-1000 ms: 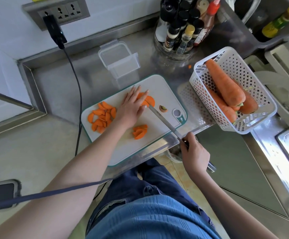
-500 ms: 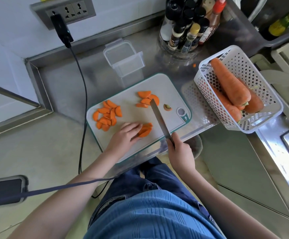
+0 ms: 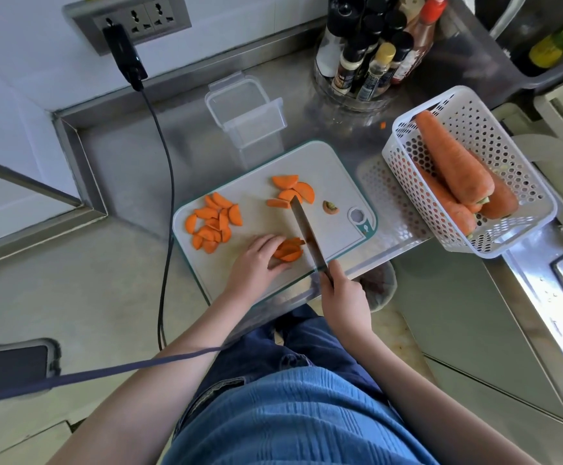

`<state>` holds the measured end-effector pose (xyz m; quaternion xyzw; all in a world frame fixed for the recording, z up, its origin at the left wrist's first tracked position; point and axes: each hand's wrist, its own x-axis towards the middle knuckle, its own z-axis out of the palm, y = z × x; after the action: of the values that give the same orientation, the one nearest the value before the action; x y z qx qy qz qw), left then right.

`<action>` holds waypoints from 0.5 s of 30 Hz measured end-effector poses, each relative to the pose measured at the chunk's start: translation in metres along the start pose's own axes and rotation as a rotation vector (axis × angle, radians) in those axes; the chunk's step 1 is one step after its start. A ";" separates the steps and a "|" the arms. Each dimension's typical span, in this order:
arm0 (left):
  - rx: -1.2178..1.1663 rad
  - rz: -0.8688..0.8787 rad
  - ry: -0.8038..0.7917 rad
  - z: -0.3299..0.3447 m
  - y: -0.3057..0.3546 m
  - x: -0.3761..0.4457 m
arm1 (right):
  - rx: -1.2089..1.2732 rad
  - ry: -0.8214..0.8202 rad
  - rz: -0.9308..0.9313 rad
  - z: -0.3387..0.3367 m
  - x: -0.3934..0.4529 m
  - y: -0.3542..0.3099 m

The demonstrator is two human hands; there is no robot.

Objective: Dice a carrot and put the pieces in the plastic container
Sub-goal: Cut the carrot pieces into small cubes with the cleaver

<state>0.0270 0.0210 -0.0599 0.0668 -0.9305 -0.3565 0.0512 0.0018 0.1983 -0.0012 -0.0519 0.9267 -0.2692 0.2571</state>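
A white cutting board [image 3: 260,196] with a teal rim lies on the steel counter. On it are a heap of half-round carrot slices [image 3: 213,222] at the left, a few slices [image 3: 290,191] at the back, a carrot end [image 3: 329,207], and a small stack of slices [image 3: 289,250] near the front. My left hand [image 3: 256,266] holds that stack with curled fingers. My right hand [image 3: 342,297] grips the handle of a knife [image 3: 307,234], whose blade lies right of the stack, tip by the back slices. The clear plastic container [image 3: 247,115] stands behind the board.
A white perforated basket [image 3: 515,229] with whole carrots [image 3: 451,156] overhangs the counter at the right. A bottle rack [image 3: 367,52] stands at the back. A black plug and cable [image 3: 169,182] run down the left. A phone [image 3: 8,367] lies at far left.
My left hand came back from the far slices to the front stack and now holds it. My right hand slid up the knife and brought the blade beside the stack.
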 end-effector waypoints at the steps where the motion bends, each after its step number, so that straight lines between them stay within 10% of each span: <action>1: -0.013 0.006 -0.012 -0.001 0.001 -0.002 | 0.013 0.013 -0.001 -0.001 -0.001 0.000; 15: 0.328 0.384 -0.248 -0.026 -0.018 0.090 | 0.147 0.161 0.102 -0.017 0.007 0.009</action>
<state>-0.0568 -0.0241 -0.0488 -0.1477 -0.9706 -0.1901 -0.0080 -0.0119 0.2126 0.0028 0.0361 0.9235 -0.3264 0.1983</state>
